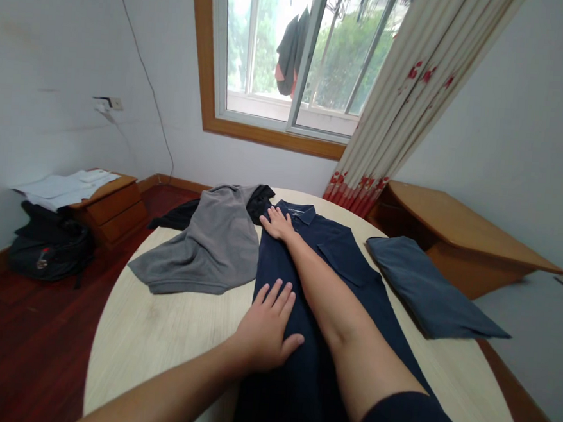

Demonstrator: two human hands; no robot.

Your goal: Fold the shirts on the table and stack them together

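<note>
A navy collared shirt (350, 261) lies spread on the round table, its collar toward the window and its lower part running to the near edge. My left hand (268, 329) rests flat on the shirt's left side, thumb and fingers spread. Farther up, near the left shoulder beside the collar, my right hand (277, 223) presses down with fingers extended. Neither hand grips the cloth. My right forearm crosses over the shirt and hides part of its front.
Left of the shirt lies a rumpled grey garment (221, 239) with black clothing (175, 215) behind it. A folded dark blue-grey garment (425, 285) lies at the right of the pale table (171, 338). Beyond stand a wooden desk (459, 220) and a curtain (395, 103).
</note>
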